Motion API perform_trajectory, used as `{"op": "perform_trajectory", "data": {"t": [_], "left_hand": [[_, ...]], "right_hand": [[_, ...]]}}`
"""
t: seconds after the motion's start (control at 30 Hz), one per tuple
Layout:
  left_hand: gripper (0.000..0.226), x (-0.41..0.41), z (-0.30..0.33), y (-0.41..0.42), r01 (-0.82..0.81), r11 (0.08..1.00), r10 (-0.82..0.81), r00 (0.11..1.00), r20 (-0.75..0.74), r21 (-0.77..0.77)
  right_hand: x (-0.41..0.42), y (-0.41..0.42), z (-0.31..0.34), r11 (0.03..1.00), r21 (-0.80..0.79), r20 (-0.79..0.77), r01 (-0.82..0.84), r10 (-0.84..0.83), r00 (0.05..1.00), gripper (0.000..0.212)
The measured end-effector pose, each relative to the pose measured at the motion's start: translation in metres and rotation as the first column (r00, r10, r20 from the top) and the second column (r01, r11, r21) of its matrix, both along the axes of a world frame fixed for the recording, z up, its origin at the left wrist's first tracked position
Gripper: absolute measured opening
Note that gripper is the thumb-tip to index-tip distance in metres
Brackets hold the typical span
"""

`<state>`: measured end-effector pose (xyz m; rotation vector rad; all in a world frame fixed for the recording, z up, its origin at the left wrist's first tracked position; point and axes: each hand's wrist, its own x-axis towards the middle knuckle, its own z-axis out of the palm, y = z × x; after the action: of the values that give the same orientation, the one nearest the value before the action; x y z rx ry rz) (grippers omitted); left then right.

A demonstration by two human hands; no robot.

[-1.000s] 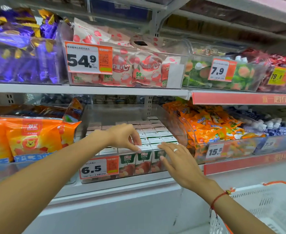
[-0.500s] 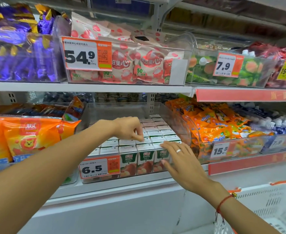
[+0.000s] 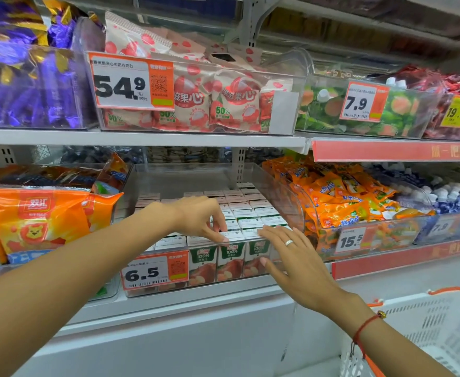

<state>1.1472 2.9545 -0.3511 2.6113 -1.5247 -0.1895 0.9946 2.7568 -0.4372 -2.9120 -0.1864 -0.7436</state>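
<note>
Moved: left hand (image 3: 196, 219) fingers, loosely curled half a second ago, are now lowered onto the cartons; right hand (image 3: 294, 257) is barely shifted.
Left grip: a juice carton (image 3: 232, 235) near the front of the clear bin (image 3: 283, 197) is pinched by its top, likely for lifting out.
Right grip: spread flat against the bin front, seemingly to steady it.
Cartons: stiff glossy card, boxy, packed upright in tight rows.
Basket (image 3: 427, 322): white perforated plastic, kept at the right.

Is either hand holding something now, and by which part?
The left hand curls its fingertips on a carton's top in the bin; a real grip cannot be told. The right hand lies flat, holding nothing.
</note>
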Motion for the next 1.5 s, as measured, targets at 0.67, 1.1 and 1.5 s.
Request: {"op": "perform_trajectory", "data": {"t": [0.67,1.1,1.5], "left_hand": [[0.031,-0.044,-0.019,0.013,-0.243,0.695,0.329,0.944,-0.001,-0.677],[0.018,-0.144,-0.026,0.070,-0.721,0.219,0.016,0.676,-0.736,-0.658],[0.045,-0.154,-0.059,0.078,-0.780,0.442,-0.023,0.483,-0.875,-0.442]], "right_hand": [[-0.001,0.001,0.001,0.999,-0.016,-0.044,0.042,-0.043,0.998,0.055],[-0.050,0.097,0.047,0.449,0.892,-0.159,-0.049,0.415,0.896,0.037],[-0.045,0.107,0.025,0.394,0.914,-0.227,0.098,0.298,0.927,0.029]]}}
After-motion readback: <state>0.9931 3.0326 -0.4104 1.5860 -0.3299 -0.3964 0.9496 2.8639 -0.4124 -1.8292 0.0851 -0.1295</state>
